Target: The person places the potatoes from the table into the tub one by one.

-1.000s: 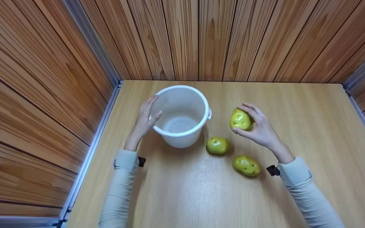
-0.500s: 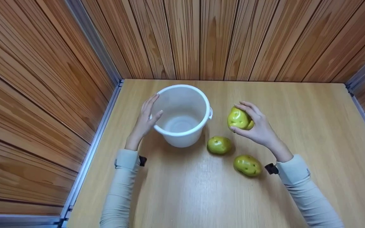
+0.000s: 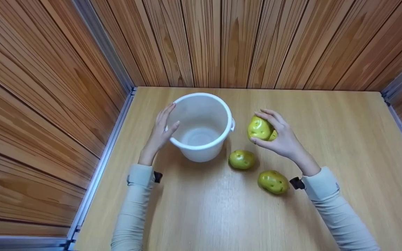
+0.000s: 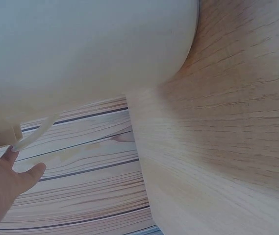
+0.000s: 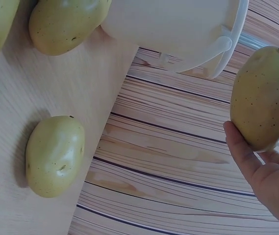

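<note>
A white bucket (image 3: 201,150) stands upright on the table, its inside showing nothing in it. The left hand (image 3: 157,134) touches the left side of its rim with fingers nearly straight; in the left wrist view the left hand (image 4: 4,183) is at the bucket's handle (image 4: 38,134). To the right of the bucket, the right hand (image 3: 281,136) grips a green-yellow potato (image 3: 259,128) between thumb and fingers, above the table. The held potato (image 5: 262,98) is seen whole-sided in the right wrist view. Behind it, another potato (image 3: 273,135) is mostly hidden by the right hand.
Two more potatoes lie on the table: one (image 3: 242,159) just right of the bucket's base, the other (image 3: 273,182) nearer the front. Wood-panelled walls (image 3: 236,45) rise behind the table (image 3: 201,216) and at its sides, with metal rails at the corners.
The right hand has moved a little to the left and away from the body, carrying the potato toward the bucket. The left hand has stayed at the rim.
</note>
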